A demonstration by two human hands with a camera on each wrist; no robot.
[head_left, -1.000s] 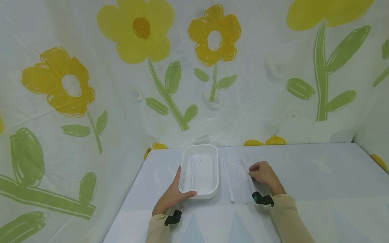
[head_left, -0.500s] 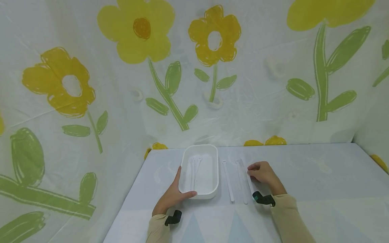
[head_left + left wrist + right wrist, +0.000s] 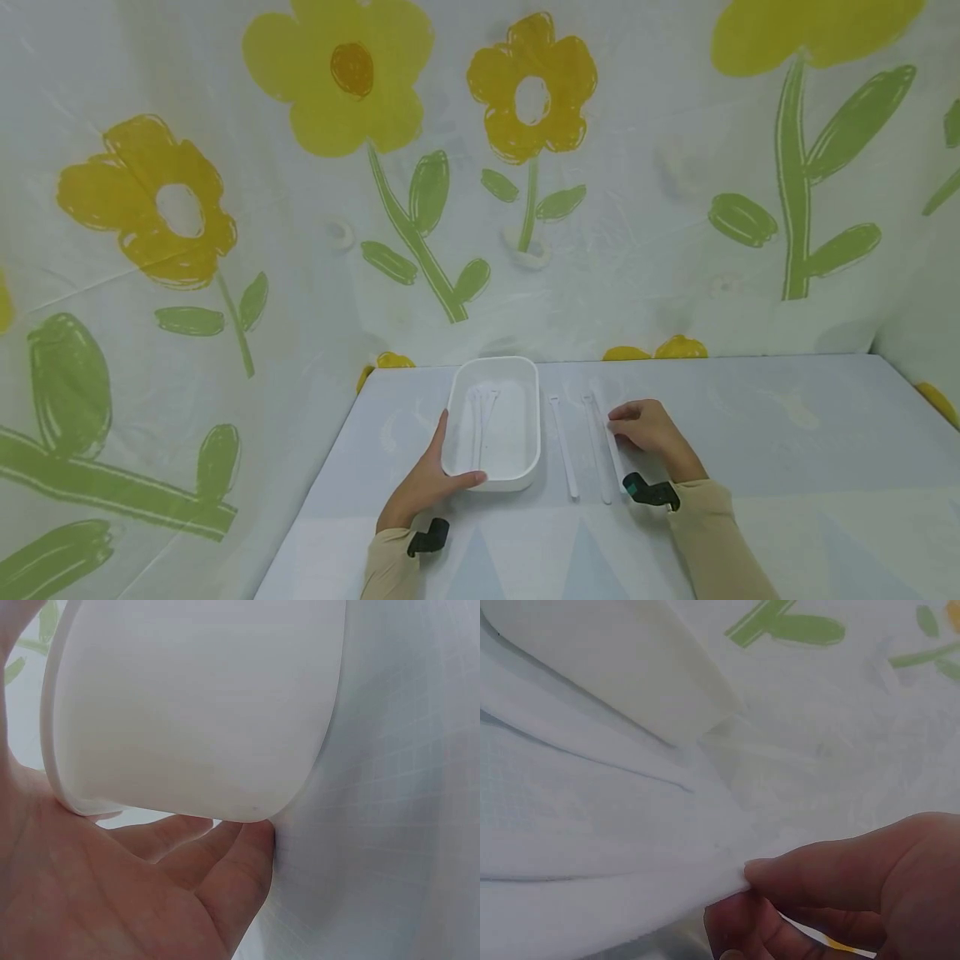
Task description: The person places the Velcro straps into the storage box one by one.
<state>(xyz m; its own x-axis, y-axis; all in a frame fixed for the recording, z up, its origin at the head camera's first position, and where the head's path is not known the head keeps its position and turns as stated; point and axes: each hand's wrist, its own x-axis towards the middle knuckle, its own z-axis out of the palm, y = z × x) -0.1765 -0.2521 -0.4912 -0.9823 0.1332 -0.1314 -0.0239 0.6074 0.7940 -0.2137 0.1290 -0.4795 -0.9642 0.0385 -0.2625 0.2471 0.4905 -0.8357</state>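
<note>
Head view: left hand grasped white tray by far edge of worktop; right hand pinched white stick; two loose sticks between.

Dim light (right wrist view perhaps blurred)

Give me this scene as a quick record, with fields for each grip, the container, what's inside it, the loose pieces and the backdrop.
Left grip: holding the white tray at its near-left corner
Right grip: pinching a white stick
Container: white tray, on the pale table
Inside: two thin pale pieces, exact kind unclear
Loose pieces: two slim sticks, between tray and held stick
Backdrop: white sheet with yellow flowers
</note>
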